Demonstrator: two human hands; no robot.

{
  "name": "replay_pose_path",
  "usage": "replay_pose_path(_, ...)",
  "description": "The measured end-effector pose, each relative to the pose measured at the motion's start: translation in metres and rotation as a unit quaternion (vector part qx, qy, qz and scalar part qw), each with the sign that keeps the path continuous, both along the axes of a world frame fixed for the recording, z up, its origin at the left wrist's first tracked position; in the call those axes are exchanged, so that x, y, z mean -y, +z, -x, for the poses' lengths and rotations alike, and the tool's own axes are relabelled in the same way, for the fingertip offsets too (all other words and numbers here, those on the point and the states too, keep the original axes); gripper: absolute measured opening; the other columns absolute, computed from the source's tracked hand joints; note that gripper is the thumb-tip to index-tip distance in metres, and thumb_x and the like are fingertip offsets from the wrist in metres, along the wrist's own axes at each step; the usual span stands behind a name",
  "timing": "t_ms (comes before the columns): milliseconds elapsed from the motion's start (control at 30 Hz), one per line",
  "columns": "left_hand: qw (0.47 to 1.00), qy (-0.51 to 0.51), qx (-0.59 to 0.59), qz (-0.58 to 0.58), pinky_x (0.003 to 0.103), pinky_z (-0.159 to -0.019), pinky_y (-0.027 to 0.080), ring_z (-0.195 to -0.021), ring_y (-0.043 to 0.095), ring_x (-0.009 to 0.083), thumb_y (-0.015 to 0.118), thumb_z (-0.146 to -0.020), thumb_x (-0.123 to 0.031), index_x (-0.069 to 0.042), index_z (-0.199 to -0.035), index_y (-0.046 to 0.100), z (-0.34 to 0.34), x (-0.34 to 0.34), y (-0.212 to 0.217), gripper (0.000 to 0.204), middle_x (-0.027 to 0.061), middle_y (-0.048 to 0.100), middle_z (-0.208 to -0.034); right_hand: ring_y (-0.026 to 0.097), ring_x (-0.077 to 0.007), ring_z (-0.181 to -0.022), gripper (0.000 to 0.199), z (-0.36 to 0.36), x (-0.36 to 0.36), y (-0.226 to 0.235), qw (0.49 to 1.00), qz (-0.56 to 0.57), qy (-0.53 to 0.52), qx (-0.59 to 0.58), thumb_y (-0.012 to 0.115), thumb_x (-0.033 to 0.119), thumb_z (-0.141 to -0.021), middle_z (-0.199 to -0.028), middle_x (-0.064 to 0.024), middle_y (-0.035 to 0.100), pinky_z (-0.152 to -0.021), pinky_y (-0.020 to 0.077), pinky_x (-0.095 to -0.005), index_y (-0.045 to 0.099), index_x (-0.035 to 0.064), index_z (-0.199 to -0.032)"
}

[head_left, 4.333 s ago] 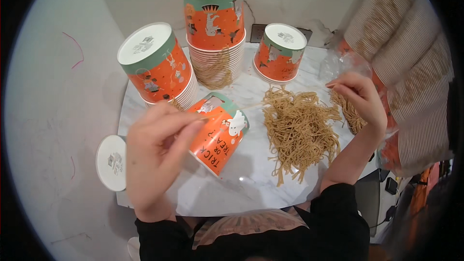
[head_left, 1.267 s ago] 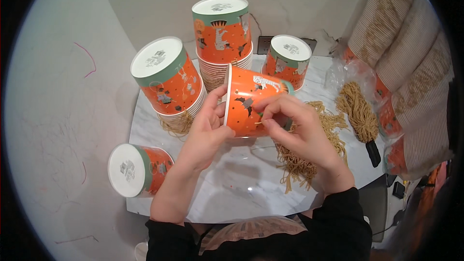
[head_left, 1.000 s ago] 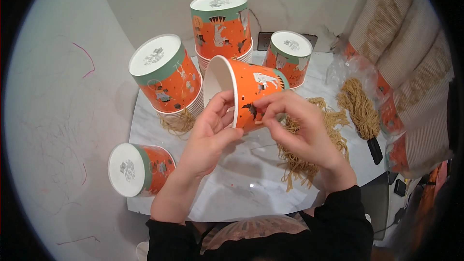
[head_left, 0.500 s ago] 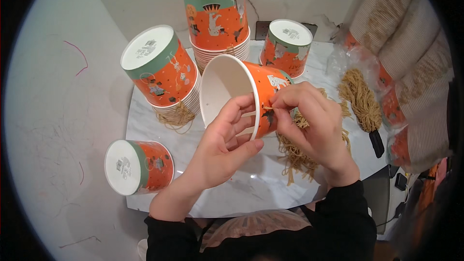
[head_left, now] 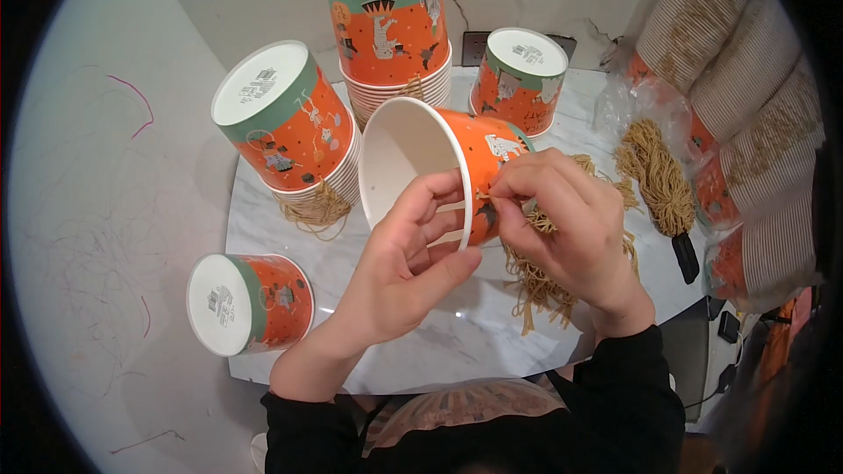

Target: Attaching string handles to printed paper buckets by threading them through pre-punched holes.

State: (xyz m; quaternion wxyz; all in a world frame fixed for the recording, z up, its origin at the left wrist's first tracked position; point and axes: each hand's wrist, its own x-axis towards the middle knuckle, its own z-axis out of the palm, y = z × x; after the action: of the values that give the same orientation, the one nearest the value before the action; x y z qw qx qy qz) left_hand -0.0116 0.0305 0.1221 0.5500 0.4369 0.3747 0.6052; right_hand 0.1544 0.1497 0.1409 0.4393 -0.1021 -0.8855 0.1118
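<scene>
Here, your left hand (head_left: 408, 268) grips the paper cup (head_left: 430, 167) at its rim, tipped sideways over the table's (head_left: 457, 342) middle. Your right hand (head_left: 566, 219) pinches straw strands (head_left: 536, 272) against its wall. The cup looks light and crushable; hold the stiffer rim.

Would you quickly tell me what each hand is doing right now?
Left hand: closed on the orange paper cup at its rim.
Right hand: fingers pinched against the cup's side.

I see a tipped paper cup (head_left: 421, 158) between both hands, cup stacks (head_left: 386, 26) behind it, straw strands (head_left: 544, 272) right, on the table (head_left: 457, 342).
</scene>
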Motion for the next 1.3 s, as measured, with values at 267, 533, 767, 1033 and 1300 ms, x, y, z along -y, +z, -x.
replay_pose_path(267, 0.997, 0.039, 0.059, 0.015, 0.028, -0.099, 0.05, -0.113, 0.062, 0.0127, 0.05, -0.106, -0.011, 0.002, -0.135, 0.049, 0.003, -0.007, -0.006, 0.032, 0.0091, 0.064, -0.121, 0.068, -0.0248, -0.073, 0.02, 0.004, 0.004, 0.0, 1.0, -0.013, 0.009, 0.003, 0.074, 0.0, -0.078, -0.087, -0.008, 0.066, -0.061, 0.0559, -0.0337, 0.064, 0.0042, -0.094)
replay_pose_path(533, 0.989, 0.095, 0.1, -0.051, 0.028, -0.092, 0.056, -0.121, 0.06, 0.0146, 0.054, -0.104, -0.006, 0.002, -0.131, 0.05, -0.011, -0.008, -0.001, 0.028, 0.0111, 0.061, -0.126, 0.068, -0.0247, -0.072, 0.018, 0.004, 0.004, -0.001, 0.999, 0.046, 0.018, 0.008, 0.074, -0.001, -0.081, -0.087, -0.0092, 0.066, -0.061, 0.0556, -0.0332, 0.064, 0.0032, -0.095)
replay_pose_path(767, 0.982, 0.129, -0.082, -0.109, 0.022, -0.085, 0.054, -0.109, 0.061, 0.0099, 0.062, -0.102, -0.006, 0.003, -0.123, 0.058, -0.005, -0.013, -0.014, 0.024, 0.0072, 0.064, -0.117, 0.067, -0.0227, -0.072, 0.015, 0.001, 0.003, 0.002, 0.994, 0.105, 0.044, 0.003, 0.073, 0.0, -0.084, -0.088, -0.0099, 0.067, -0.06, 0.0545, -0.0319, 0.065, 0.0013, -0.096)
replay_pose_path(1033, 0.966, 0.193, -0.142, -0.092, 0.016, -0.069, 0.043, -0.085, 0.053, 0.0013, 0.062, -0.103, -0.012, 0.003, -0.108, 0.065, -0.004, -0.011, -0.017, 0.016, 0.0002, 0.063, -0.099, 0.065, -0.0221, -0.069, 0.013, 0.004, 0.003, 0.0, 0.99, 0.13, 0.052, 0.006, 0.072, 0.003, -0.088, -0.084, -0.0097, 0.064, -0.058, 0.0513, -0.0316, 0.065, 0.0006, -0.098)
replay_pose_path(1300, 0.966, 0.186, -0.151, -0.097, 0.019, -0.07, 0.044, -0.084, 0.054, 0.0025, 0.057, -0.106, -0.016, 0.002, -0.105, 0.061, 0.0, -0.009, -0.017, 0.018, 0.0003, 0.062, -0.093, 0.059, -0.0174, -0.059, 0.014, -0.001, 0.011, 0.002, 0.955, 0.286, 0.052, 0.064, 0.071, 0.006, -0.09, -0.077, -0.0078, 0.061, -0.054, 0.0459, -0.0309, 0.065, 0.0018, -0.102)
